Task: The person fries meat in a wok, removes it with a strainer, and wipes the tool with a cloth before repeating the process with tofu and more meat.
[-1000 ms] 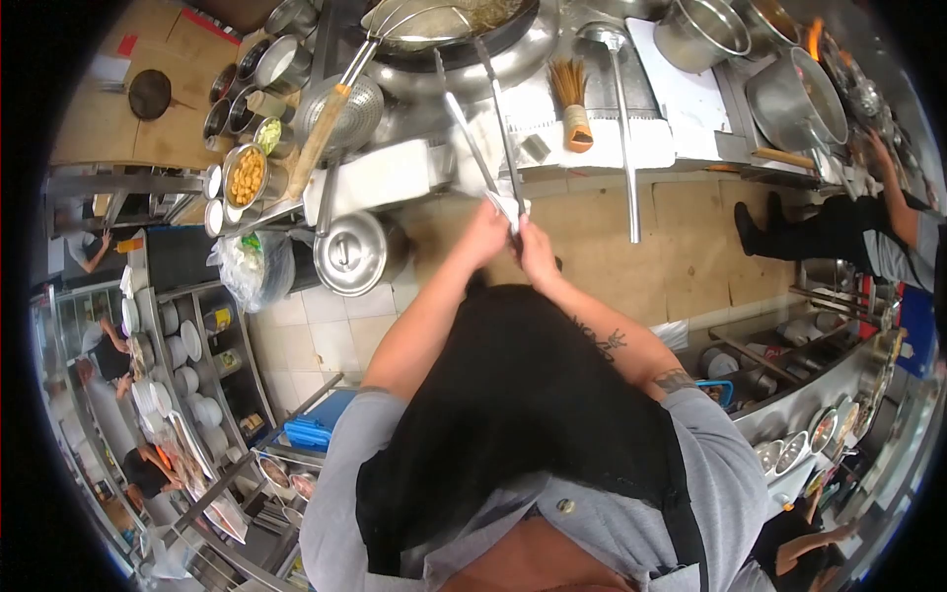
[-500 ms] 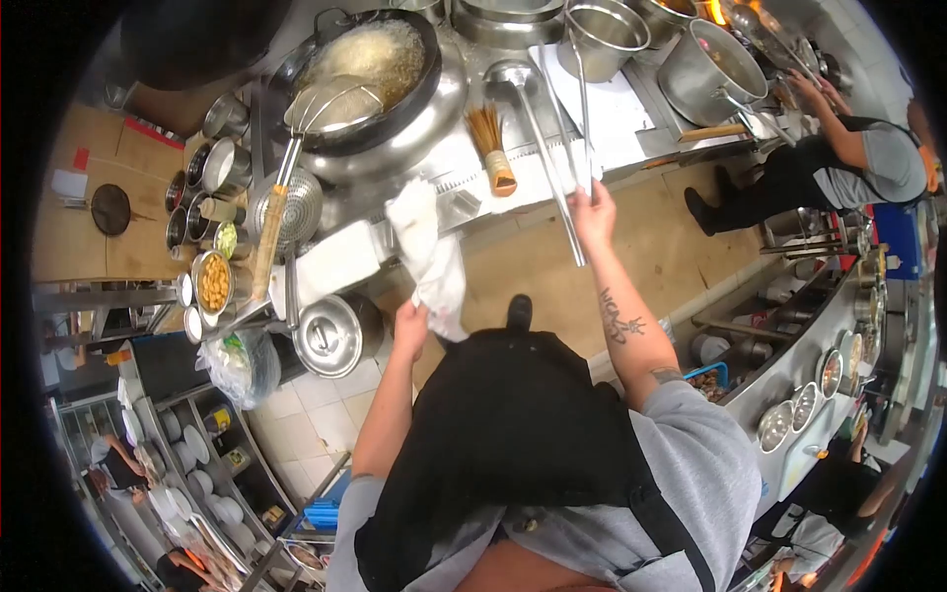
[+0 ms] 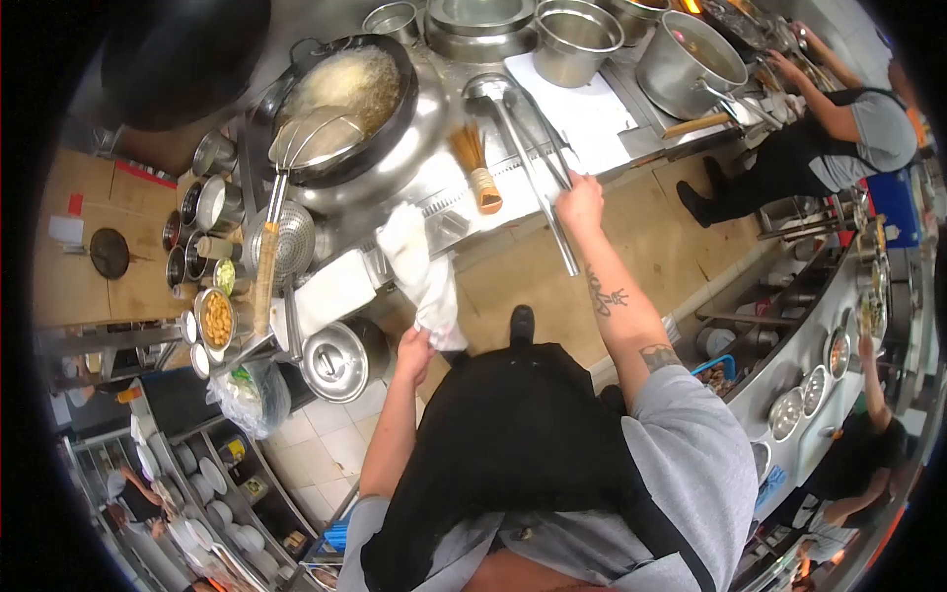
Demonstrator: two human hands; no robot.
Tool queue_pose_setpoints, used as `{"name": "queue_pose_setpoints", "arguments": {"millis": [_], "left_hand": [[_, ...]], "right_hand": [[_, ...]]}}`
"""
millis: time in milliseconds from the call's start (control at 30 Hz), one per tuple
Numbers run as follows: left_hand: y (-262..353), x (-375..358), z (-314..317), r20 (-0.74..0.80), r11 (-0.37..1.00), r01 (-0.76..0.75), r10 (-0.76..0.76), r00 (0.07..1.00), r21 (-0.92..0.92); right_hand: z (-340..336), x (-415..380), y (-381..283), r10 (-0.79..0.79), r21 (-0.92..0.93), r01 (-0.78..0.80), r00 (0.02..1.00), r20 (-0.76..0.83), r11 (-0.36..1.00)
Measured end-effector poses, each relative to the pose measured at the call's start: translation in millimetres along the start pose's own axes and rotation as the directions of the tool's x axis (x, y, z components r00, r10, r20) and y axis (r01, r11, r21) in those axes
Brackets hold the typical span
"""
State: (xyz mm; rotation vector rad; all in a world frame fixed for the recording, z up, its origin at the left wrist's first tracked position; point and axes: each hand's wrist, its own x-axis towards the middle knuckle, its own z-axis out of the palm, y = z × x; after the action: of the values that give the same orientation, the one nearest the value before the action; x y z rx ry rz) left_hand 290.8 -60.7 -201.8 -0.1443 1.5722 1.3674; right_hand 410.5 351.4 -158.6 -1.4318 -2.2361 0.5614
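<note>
My left hand (image 3: pixel 414 357) is closed on the lower end of a white cloth (image 3: pixel 419 276), which hangs from the stove's front edge. My right hand (image 3: pixel 580 204) is at the edge too, its fingers closed around the end of a long metal utensil handle (image 3: pixel 549 133). Beside that handle lies a ladle (image 3: pixel 520 148), its bowl on the steel top and its shaft jutting past the edge. To the left is a bamboo brush (image 3: pixel 479 173). A wok (image 3: pixel 380 133) holds bubbling, foamy liquid, with a wooden-handled wire skimmer (image 3: pixel 266 261) resting across its rim.
Metal pots (image 3: pixel 577 49) stand along the back, one larger pot (image 3: pixel 681 74) at right. Small containers, a bowl of brown pieces (image 3: pixel 216 318) and a perforated ladle (image 3: pixel 286 242) sit at left. A lidded pot (image 3: pixel 335 362) stands below. A co-worker (image 3: pixel 829 138) works at right.
The long utensil in my right hand has swung left, away from the metal pot, and now lies alongside the ladle. My left hand stays on the cloth. The view has shifted slightly.
</note>
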Motion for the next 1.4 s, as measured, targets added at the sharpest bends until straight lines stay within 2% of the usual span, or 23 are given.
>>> {"name": "queue_pose_setpoints", "arguments": {"millis": [67, 167, 233, 300, 367, 433, 467, 500, 567, 600, 700, 767, 800, 900, 933, 1100, 1200, 1300, 1333, 1400], "left_hand": [[5, 2, 1, -0.015, 0.997, 0.037, -0.036, 0.999, 0.068], [6, 3, 11, 0.153, 0.96, 0.026, 0.018, 0.988, -0.279], [15, -3, 17, 0.215, 0.942, 0.06, 0.013, 0.977, -0.331], [22, -11, 20, 0.313, 0.913, 0.107, 0.023, 0.95, -0.394], [27, -12, 23, 0.45, 0.876, 0.169, 0.06, 0.891, -0.451], [25, -8, 31, 0.373, 0.943, 0.072, 0.059, 0.926, -0.326], [24, -7, 35, 0.329, 0.966, 0.023, 0.064, 0.942, -0.257], [25, -8, 39, 0.3, 0.988, -0.008, 0.054, 0.952, -0.152], [30, -9, 46, 0.247, 0.996, -0.061, 0.044, 0.968, 0.062], [26, -5, 46, 0.227, 0.996, -0.063, 0.047, 0.973, 0.061], [5, 13, 10, 0.189, 0.984, 0.019, -0.052, 0.981, 0.175], [-6, 8, -10, 0.053, 0.964, 0.053, -0.069, 0.996, 0.26], [-15, 1, -18, -0.018, 0.953, 0.08, -0.078, 0.997, 0.293], [-31, -22, -35, -0.172, 0.966, 0.104, -0.063, 0.983, 0.238], [-33, -27, -39, -0.18, 0.976, 0.099, -0.064, 0.982, 0.191], [-46, -38, -44, -0.265, 0.999, 0.035, -0.03, 0.964, 0.014], [-42, -45, -32, -0.293, 1.0, -0.023, 0.02, 0.956, -0.006], [-30, -45, -20, -0.29, 0.998, -0.035, 0.047, 0.956, 0.047], [-16, -43, -17, -0.271, 0.994, -0.041, 0.067, 0.96, 0.101], [8, -40, 0, -0.227, 0.981, -0.05, 0.093, 0.969, 0.19]], "right_hand": [[-3, -1, -17, -0.177, 0.008, 0.18, 0.973, -0.145, 0.984], [-1, -32, -36, -0.342, 0.269, 0.376, 0.925, -0.167, 0.887], [6, -78, -59, -0.353, 0.417, 0.285, 0.931, 0.094, 0.863], [27, -126, -73, -0.631, 0.48, 0.503, 0.762, 0.146, 0.718], [48, -171, -86, -0.631, 0.527, 0.455, 0.745, 0.216, 0.718], [87, -212, -95, -0.38, 0.537, 0.239, 0.91, 0.168, 0.809], [103, -223, -95, -0.24, 0.549, 0.123, 0.96, 0.147, 0.826], [114, -225, -91, -0.324, 0.541, 0.12, 0.898, 0.298, 0.832], [124, -227, -81, -0.452, 0.52, 0.126, 0.689, 0.567, 0.845], [80, -209, -92, -0.511, 0.455, 0.252, 0.571, 0.643, 0.854], [67, -168, -68, -0.414, 0.377, 0.181, 0.521, 0.746, 0.908], [21, -126, -59, -0.377, 0.467, 0.078, 0.712, 0.592, 0.881], [8, -102, -48, -0.353, 0.456, 0.087, 0.763, 0.541, 0.886], [-23, -28, -11, -0.295, 0.413, 0.132, 0.884, 0.363, 0.901], [-29, -3, 3, -0.27, 0.394, 0.129, 0.906, 0.326, 0.91], [-33, 111, 59, -0.234, 0.144, 0.2, 0.93, 0.282, 0.969], [-18, 158, 77, -0.174, -0.109, 0.221, 0.926, 0.335, 0.969], [-14, 175, 80, -0.114, -0.16, 0.173, 0.939, 0.324, 0.972], [-18, 178, 73, -0.031, -0.198, 0.103, 0.941, 0.336, 0.975], [-10, 183, 78, -0.06, -0.265, 0.148, 0.948, 0.313, 0.953]]}}
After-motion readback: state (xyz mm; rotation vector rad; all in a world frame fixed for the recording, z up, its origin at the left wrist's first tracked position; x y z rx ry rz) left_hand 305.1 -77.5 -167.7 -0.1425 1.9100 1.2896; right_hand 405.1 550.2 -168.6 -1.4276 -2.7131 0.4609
